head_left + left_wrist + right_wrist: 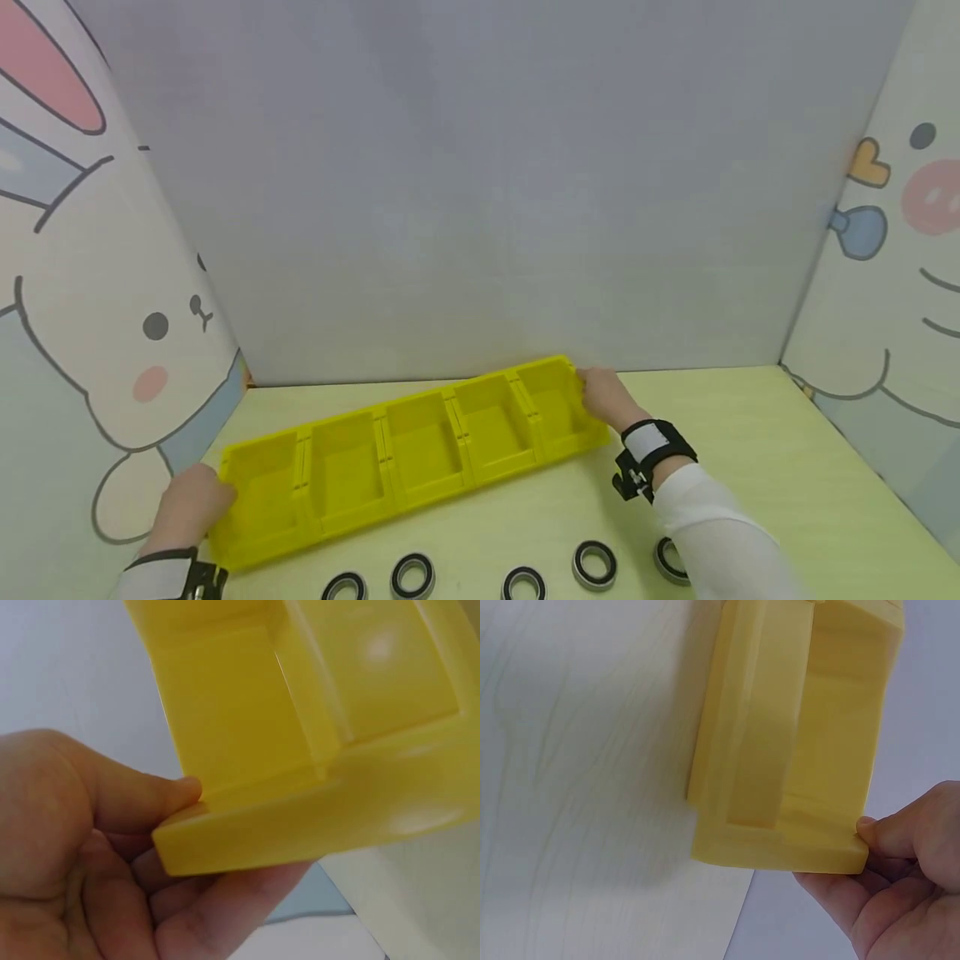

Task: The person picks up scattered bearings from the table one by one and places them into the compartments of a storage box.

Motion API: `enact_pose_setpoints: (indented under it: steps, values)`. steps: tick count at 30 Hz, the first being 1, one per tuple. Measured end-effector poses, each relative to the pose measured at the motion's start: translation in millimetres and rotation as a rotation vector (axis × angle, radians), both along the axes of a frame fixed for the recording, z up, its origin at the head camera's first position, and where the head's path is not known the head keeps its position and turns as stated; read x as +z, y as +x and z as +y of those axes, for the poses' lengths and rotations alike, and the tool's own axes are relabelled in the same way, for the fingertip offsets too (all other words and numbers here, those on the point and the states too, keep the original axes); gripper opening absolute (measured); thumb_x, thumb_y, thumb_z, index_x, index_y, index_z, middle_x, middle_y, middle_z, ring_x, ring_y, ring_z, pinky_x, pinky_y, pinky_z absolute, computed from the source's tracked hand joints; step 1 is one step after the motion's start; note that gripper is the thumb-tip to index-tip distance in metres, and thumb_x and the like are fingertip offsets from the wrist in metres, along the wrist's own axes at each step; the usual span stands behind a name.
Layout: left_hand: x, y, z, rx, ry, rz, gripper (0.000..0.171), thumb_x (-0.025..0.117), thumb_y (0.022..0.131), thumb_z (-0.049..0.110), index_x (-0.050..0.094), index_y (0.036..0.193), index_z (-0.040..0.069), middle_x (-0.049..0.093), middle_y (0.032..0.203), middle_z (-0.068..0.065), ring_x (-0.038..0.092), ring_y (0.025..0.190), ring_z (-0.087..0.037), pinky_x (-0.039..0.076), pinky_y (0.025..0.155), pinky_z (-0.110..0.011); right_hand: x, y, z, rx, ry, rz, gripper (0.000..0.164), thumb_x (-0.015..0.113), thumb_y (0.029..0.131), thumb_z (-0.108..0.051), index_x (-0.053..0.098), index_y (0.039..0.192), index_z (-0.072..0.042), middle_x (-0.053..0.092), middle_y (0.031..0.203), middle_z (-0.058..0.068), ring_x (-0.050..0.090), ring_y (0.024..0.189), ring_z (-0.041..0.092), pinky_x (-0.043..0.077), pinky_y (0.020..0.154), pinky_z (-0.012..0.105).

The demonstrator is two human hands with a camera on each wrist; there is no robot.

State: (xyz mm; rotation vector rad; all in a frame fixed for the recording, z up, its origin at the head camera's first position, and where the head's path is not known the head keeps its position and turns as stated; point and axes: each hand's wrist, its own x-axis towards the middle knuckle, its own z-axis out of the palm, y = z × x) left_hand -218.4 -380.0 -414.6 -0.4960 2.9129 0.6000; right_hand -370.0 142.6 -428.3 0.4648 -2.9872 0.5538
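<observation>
A long yellow bin tray [423, 446] with several compartments in a row stands slanted across the table, its right end farther back. My left hand [192, 504] grips its left end; in the left wrist view the thumb [161, 796] lies over the rim and the fingers are curled beneath. At the opposite end my right hand [609, 398] pinches the rim, thumb [889, 834] on the inside and fingers below in the right wrist view. No objects show in the compartments.
Several black-and-silver ring bearings, among them one bearing [595, 565] and another [412, 576], lie along the near side of the table [757, 467]. A grey wall [480, 192] closes the back, with cartoon-printed panels on both sides.
</observation>
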Motion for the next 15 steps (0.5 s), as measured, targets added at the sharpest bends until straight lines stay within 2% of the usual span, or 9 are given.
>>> enact_pose_setpoints:
  steps: [2,4,9,15]
  values:
    - [-0.9,-3.1,5,-0.022,-0.016,0.038,0.019,0.049,0.085,0.006,0.050,0.068,-0.003,0.047,0.062,-0.008,0.049,0.055,-0.019,0.042,0.049,-0.027,1.0,2.8,8,0.005,-0.012,-0.005,0.037,0.044,0.089,0.011,0.053,0.125,0.010,0.063,0.108,0.026,0.056,0.078,0.026,0.049,0.076,0.038]
    - [-1.5,-5.2,11,-0.050,-0.034,0.075,0.022,0.049,0.084,0.006,0.049,0.063,0.000,0.045,0.058,-0.006,0.048,0.052,-0.018,0.041,0.047,-0.027,0.6,5.6,15,0.006,0.000,0.001,0.036,0.045,0.089,0.011,0.054,0.124,0.010,0.063,0.105,0.026,0.049,0.070,0.023,0.043,0.064,0.032]
    - [-2.4,-9.7,23,-0.074,-0.035,0.130,0.023,0.049,0.082,0.003,0.046,0.059,0.004,0.041,0.055,-0.004,0.045,0.049,-0.017,0.037,0.046,-0.025,-1.9,11.6,31,0.009,0.040,0.049,0.035,0.048,0.090,0.008,0.053,0.125,0.011,0.062,0.106,0.028,0.048,0.066,0.021,0.043,0.059,0.029]
    - [-1.9,-14.6,35,-0.055,0.015,0.108,0.018,0.047,0.085,0.003,0.048,0.067,-0.001,0.045,0.060,-0.008,0.048,0.052,-0.019,0.041,0.045,-0.025,-2.1,18.1,48,-0.003,0.021,0.026,0.041,0.048,0.091,0.005,0.047,0.131,0.010,0.063,0.097,0.026,0.041,0.057,0.020,0.035,0.051,0.025]
